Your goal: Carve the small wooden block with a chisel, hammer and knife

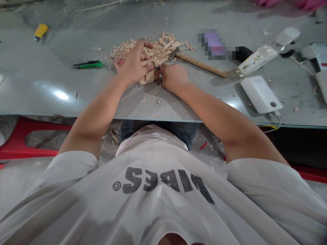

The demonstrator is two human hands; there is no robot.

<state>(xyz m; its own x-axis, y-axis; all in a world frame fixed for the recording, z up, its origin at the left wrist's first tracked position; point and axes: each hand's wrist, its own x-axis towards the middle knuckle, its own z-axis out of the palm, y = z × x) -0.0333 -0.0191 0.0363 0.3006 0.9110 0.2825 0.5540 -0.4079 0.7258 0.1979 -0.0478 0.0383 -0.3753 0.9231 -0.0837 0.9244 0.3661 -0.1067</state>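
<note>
A pale carved wood block [149, 77] rests on the table close to its front edge. My left hand [134, 64] grips it from the left, thumb on its near face and fingers reaching over its far side. From the right, my right hand [175, 77] is closed around a small carving tool, most of it hidden in the fist. Its dark tip [157, 68] meets the wood beside my left thumb. Curled wood shavings [167, 44] are heaped behind the block. Just beyond my right hand lies a hammer [201, 64] with a wooden handle.
On the left are a green-and-black utility knife [88, 64] and a yellow object [41, 31]. To the right lie a clear bottle [258, 61], a white power bank [262, 94] with a cable, and a blurred-out purple item [214, 43]. A red stool [38, 154] stands below the table.
</note>
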